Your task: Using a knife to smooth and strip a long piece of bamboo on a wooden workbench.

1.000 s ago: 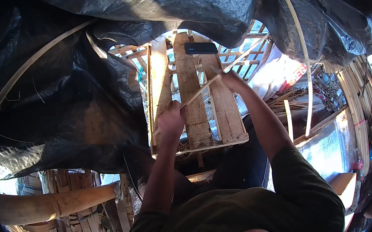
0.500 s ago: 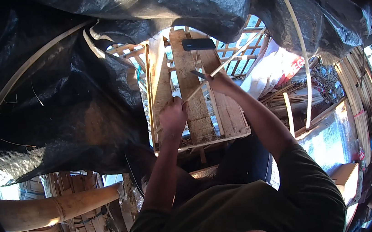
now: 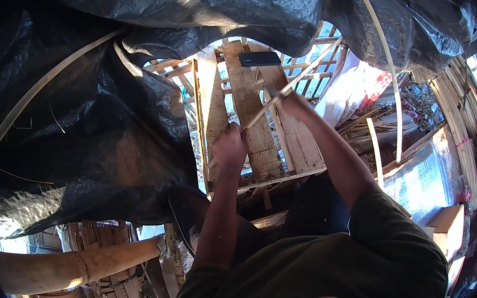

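My left hand (image 3: 229,149) is closed around the near end of a long, pale bamboo strip (image 3: 312,65). The strip slants up to the right over a slatted wooden bench (image 3: 256,144). In my right hand (image 3: 298,108) is a knife (image 3: 272,91), its blade crossing the strip just ahead of the fist. Motion smears this hand and the blade, so the exact contact with the strip is unclear.
A dark phone (image 3: 260,59) lies at the bench's far end. Black plastic sheeting (image 3: 83,131) hangs ahead and left. A thick bamboo pole (image 3: 75,267) is at lower left, a white sack (image 3: 344,87) at right. Upright bamboo strips (image 3: 384,61) stand nearby.
My right hand and the knife have shifted slightly right and nearer along the strip. The whole view has swung a little, so the bench and left hand appear farther right.
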Available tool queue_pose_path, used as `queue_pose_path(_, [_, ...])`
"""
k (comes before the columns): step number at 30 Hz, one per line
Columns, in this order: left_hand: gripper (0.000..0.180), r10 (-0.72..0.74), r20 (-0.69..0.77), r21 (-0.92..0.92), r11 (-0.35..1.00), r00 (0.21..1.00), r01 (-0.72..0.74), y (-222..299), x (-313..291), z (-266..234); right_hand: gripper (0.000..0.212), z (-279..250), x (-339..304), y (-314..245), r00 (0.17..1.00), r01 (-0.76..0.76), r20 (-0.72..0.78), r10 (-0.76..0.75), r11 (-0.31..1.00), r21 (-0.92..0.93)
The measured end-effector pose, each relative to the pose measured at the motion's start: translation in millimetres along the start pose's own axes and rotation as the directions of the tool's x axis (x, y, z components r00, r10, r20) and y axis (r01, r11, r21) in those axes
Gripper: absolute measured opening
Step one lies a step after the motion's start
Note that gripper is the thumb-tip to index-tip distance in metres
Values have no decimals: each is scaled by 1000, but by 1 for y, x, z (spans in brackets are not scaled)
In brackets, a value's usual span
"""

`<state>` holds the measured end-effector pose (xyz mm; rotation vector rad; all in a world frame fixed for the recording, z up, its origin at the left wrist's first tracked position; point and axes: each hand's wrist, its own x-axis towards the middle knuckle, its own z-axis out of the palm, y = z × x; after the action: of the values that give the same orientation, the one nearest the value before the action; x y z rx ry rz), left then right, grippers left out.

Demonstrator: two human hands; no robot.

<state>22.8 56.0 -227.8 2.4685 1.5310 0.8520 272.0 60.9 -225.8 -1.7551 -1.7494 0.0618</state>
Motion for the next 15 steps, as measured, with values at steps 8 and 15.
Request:
queue_pose_path(8, [24, 44, -3, -8, 999, 999, -45, 9, 6, 6, 69, -14, 17, 64, 778, -580, 140, 612, 787, -210])
queue_pose_path(15, [26, 32, -4, -49, 998, 999, -32, 2, 1, 4, 71, 8, -7, 1, 859, -423, 246, 449, 893, -155])
